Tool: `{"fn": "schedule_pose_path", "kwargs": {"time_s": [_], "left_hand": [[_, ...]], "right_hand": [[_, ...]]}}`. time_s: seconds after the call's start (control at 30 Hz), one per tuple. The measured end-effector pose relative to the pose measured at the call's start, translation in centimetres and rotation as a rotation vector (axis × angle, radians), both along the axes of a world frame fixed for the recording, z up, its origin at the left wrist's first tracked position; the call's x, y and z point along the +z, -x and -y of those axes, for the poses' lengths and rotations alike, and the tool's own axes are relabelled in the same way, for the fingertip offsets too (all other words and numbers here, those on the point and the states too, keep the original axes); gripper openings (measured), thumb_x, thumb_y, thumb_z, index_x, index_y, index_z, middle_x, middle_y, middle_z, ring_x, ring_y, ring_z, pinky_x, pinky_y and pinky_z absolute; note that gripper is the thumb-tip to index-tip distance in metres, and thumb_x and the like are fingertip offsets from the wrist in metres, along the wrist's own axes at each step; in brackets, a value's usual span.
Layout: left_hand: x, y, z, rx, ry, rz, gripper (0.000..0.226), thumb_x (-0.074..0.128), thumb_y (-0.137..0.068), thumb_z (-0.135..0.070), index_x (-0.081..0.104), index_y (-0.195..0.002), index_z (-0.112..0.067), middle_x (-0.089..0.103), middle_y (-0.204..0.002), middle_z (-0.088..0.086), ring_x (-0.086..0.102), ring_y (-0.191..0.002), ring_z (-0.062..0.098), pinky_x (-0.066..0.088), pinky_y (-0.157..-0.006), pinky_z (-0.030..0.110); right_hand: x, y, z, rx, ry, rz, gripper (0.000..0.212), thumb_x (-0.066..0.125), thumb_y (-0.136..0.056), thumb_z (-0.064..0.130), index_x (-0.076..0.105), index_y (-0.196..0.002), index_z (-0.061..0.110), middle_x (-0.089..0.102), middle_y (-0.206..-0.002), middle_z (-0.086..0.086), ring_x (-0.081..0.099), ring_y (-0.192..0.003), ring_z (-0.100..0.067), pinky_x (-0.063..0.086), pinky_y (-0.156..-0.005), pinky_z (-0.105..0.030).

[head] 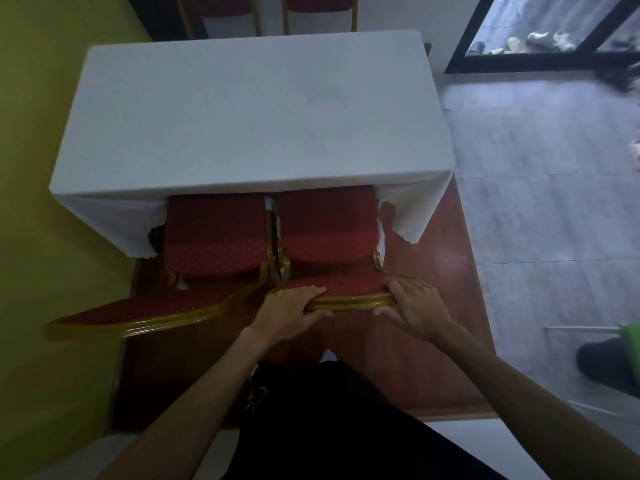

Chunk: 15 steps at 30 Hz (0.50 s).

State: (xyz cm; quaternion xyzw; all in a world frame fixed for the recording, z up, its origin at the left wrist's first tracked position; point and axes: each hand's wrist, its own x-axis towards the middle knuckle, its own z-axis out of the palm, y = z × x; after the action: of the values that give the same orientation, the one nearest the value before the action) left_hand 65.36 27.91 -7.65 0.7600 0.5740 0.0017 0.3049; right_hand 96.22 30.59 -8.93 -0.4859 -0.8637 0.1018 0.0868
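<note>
Two red padded chairs with gold frames stand side by side, their seats tucked under a table draped in a white cloth. My left hand grips the top rail of the right chair's backrest at its left end, fingers over the red padding and thumb under the gold frame. My right hand grips the same rail at its right end. The left chair stands untouched, its backrest angled out toward the left.
The chairs and table stand on a reddish-brown wooden platform beside a yellow-green wall. Grey tiled floor lies to the right, a step lower. More red chairs sit behind the table. A dark shoe shows at the right edge.
</note>
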Motion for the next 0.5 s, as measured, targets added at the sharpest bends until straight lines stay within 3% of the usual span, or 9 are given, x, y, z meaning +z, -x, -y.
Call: {"fn": "schedule_pose_path", "kwargs": {"time_s": [0.1, 0.2, 0.33, 0.5], "left_hand": [[-0.2, 0.0, 0.8, 0.009, -0.066, 0.013, 0.078, 0.031, -0.086, -0.082, 0.048, -0.142, -0.03, 0.057, -0.137, -0.008, 0.053, -0.124, 0.01, 0.046, -0.102, 0.037], [-0.5, -0.4, 1.6, 0.04, -0.115, 0.001, 0.075, 0.03, -0.09, -0.078, 0.047, -0.143, -0.028, 0.055, -0.14, -0.002, 0.049, -0.129, 0.014, 0.039, -0.109, 0.039], [-0.9, -0.8, 2.2, 0.077, -0.122, -0.04, 0.075, 0.023, -0.092, -0.077, 0.04, -0.148, -0.03, 0.046, -0.149, -0.002, 0.04, -0.137, 0.018, 0.028, -0.116, 0.043], [-1.0, -1.0, 2.5, 0.1, -0.131, -0.056, 0.077, 0.02, -0.092, -0.078, 0.037, -0.15, -0.029, 0.042, -0.153, -0.001, 0.033, -0.142, 0.022, 0.024, -0.118, 0.044]], "right_hand": [[0.1, 0.3, 0.7, -0.016, 0.008, -0.007, 0.075, 0.026, -0.093, 0.079, 0.063, -0.102, 0.014, 0.067, -0.088, 0.003, 0.066, -0.078, -0.017, 0.052, -0.071, -0.034], [0.0, 0.4, 1.2, -0.038, 0.022, -0.011, 0.073, 0.031, -0.093, 0.077, 0.063, -0.109, 0.014, 0.07, -0.103, 0.0, 0.067, -0.094, -0.019, 0.052, -0.083, -0.038], [-0.1, 0.4, 1.5, -0.053, 0.051, 0.002, 0.078, 0.031, -0.093, 0.077, 0.063, -0.121, 0.012, 0.065, -0.128, -0.006, 0.06, -0.119, -0.026, 0.044, -0.101, -0.043], [-0.3, 0.3, 1.6, -0.078, 0.166, 0.065, 0.085, 0.024, -0.092, 0.08, 0.054, -0.139, 0.015, 0.052, -0.146, -0.006, 0.044, -0.137, -0.027, 0.03, -0.114, -0.046]]}}
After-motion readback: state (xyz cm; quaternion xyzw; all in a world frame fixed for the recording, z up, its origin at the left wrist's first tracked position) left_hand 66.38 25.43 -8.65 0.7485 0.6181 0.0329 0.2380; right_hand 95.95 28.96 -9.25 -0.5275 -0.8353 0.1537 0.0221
